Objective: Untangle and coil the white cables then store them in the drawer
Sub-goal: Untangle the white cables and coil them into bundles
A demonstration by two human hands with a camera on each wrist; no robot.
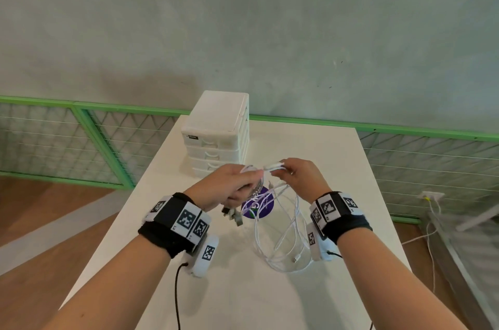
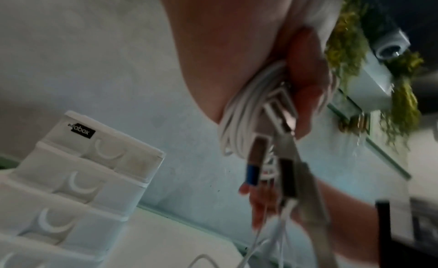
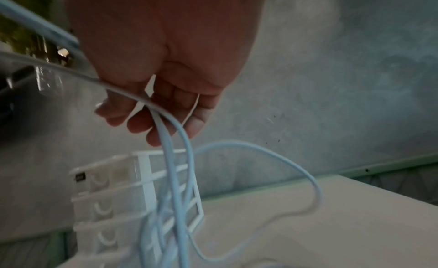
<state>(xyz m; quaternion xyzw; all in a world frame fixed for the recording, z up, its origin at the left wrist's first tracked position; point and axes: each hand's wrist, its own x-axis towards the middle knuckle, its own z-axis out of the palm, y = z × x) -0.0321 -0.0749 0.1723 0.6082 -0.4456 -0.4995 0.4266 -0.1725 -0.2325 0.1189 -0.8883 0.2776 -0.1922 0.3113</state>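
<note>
The left hand [image 1: 232, 186] curls its fingers [image 2: 305, 96] round a wound bunch of white cables [image 1: 280, 224]. The right hand [image 1: 299, 177] pinches one plug end [image 1: 274, 167]; soft, light loops hang below the fingers onto the surface [image 1: 243, 289]. They look bendy and slippery, so hold near the plugs.

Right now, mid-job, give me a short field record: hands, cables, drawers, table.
left hand: grips a coiled bundle of white cables, plugs hanging below it
right hand: pinches a cable strand in its fingers, held level with the left hand
loose cable: hangs in loops from both hands down to the table, not yet coiled
drawer unit: white, at the far end of the table, all visible drawers closed
sticker: purple, round, on the table under the hands
</note>
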